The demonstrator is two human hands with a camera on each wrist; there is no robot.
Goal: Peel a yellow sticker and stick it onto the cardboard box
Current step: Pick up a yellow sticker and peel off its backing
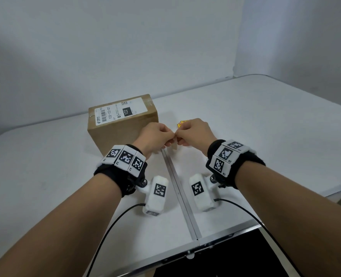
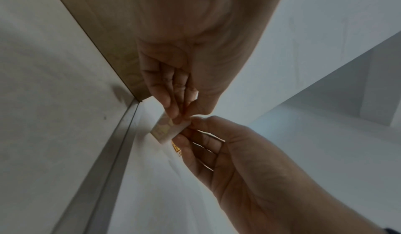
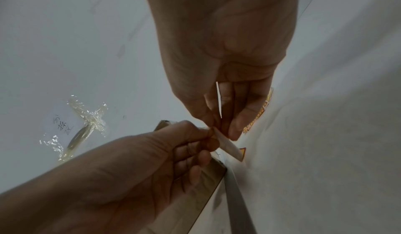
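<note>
Metal trim (image 1: 182, 198) runs up the middle of the white table (image 1: 45, 176) from the lower edge of the frame, ending under the two hands at centre. Left hand (image 1: 155, 136) and right hand (image 1: 193, 132) meet fingertip to fingertip above that seam, each pinching the same small yellow sticker (image 2: 165, 128) on its pale backing, which hangs below the fingers clear of the tabletop. Just beyond the right hand, more yellow stickers (image 1: 180, 123) lie flat on the table. Left of centre and a little farther back stands the cardboard box (image 1: 121, 124), its near right edge just behind the left hand, a white label (image 1: 119, 110) on top. Bare table spreads wide to the right and to the lower left of the frame.
</note>
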